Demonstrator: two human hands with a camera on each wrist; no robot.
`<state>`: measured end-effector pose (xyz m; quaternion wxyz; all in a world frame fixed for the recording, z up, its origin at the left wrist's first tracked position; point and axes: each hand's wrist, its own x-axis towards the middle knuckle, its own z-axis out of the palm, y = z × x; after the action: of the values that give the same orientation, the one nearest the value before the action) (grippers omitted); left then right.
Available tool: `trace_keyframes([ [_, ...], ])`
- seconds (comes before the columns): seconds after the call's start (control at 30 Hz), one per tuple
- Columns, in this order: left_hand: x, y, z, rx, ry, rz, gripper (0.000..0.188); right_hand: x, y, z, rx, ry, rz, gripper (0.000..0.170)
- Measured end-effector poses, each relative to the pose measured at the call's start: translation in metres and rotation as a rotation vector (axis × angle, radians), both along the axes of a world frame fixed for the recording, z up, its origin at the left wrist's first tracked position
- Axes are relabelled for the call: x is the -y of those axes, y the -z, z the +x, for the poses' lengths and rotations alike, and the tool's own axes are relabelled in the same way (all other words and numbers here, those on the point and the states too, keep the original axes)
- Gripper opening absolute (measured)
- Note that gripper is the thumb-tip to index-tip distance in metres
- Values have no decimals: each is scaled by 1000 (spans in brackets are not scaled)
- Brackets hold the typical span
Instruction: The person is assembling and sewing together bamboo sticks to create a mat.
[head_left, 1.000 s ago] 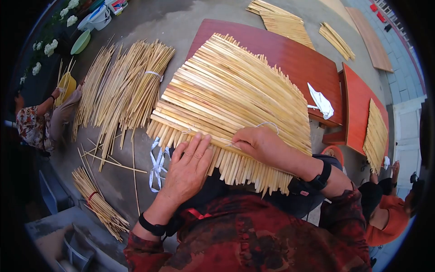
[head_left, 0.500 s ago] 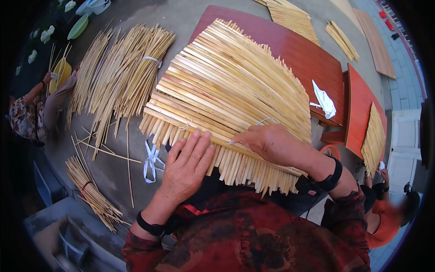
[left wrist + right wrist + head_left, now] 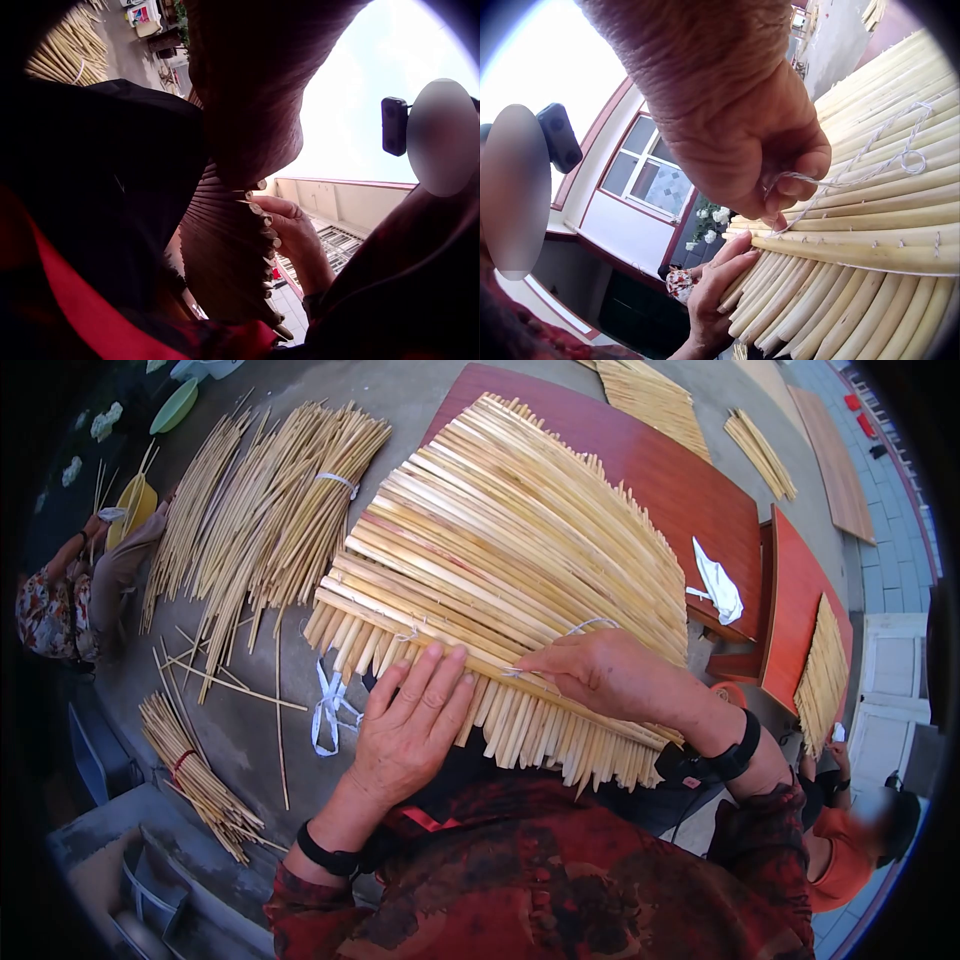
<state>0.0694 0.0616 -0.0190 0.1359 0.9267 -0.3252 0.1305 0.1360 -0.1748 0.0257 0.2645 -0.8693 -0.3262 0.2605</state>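
A fan-shaped mat of pale plant stalks (image 3: 500, 540), sewn side by side, lies over the front of the dark red table and toward the body. Along its near edge a stalk strip (image 3: 855, 251) crosses the others, with small white stitches in it. My left hand (image 3: 415, 720) rests with straight fingers on this strip and the stalk ends. Just to the right, my right hand (image 3: 610, 675) pinches white thread (image 3: 832, 182) close over the strip. The thread loops out of the curled fingers across the mat; a needle, if any, is hidden in the grip.
Loose stalk bundles (image 3: 270, 520) lie on the ground at left, with a red-tied bundle (image 3: 195, 775) nearer. A white cloth (image 3: 716, 585) lies on the dark red table (image 3: 660, 490). One person (image 3: 70, 600) sits at far left, another (image 3: 845, 840) at right.
The head view has shifted, moving the surroundings upward. My right hand has turned a little, its fingertips now reaching left along the strip. My left hand stays pressed on the mat's edge.
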Motion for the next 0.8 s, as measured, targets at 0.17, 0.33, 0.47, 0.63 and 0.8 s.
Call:
trace_keyframes([
  [0.17,2,-1,-1,-1,-11,-18,28,2,4,2,-30,-5,43,27],
  [0.33,2,-2,-1,-9,-17,-30,27,2,1,4,-83,-2,10,26],
  [0.47,1,-2,-1,-14,-22,-27,27,3,6,6,-90,-10,52,25],
  [0.63,1,-3,-2,-29,-24,-29,27,3,4,7,-160,1,43,24],
  [0.8,1,-2,-1,-19,-21,-26,26,3,4,8,-154,-8,26,24],
])
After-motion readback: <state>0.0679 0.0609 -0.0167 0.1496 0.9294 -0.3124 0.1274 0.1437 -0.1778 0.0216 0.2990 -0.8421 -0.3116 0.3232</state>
